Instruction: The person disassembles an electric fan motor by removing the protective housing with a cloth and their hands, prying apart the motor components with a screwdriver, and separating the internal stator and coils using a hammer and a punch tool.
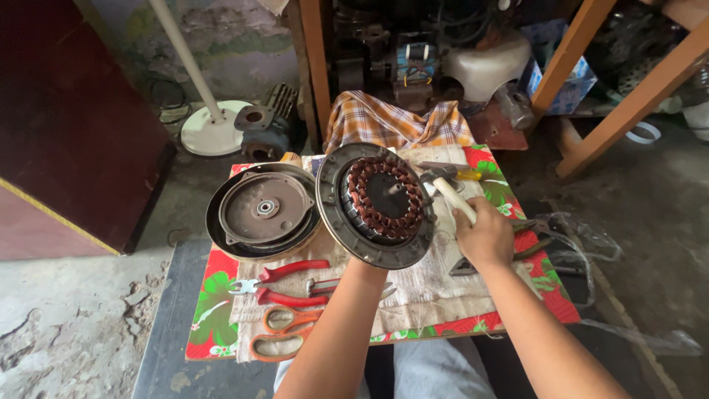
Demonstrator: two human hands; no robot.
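Tilted on edge near the table's [550, 292] far edge, the stator housing [375, 205] could topple onto the loose cover [262, 211] if the hammer [443, 188], clenched in the right hand [486, 236], strikes while the hidden left hand's grip—which I cannot tell—slips.

A round motor stator [375, 205] with copper windings was held tilted by the left hand [367, 260], mostly hidden behind it. A hammer [447, 191] was gripped by the right hand [485, 238]. Red pliers [282, 284] lay on the desk [543, 292].
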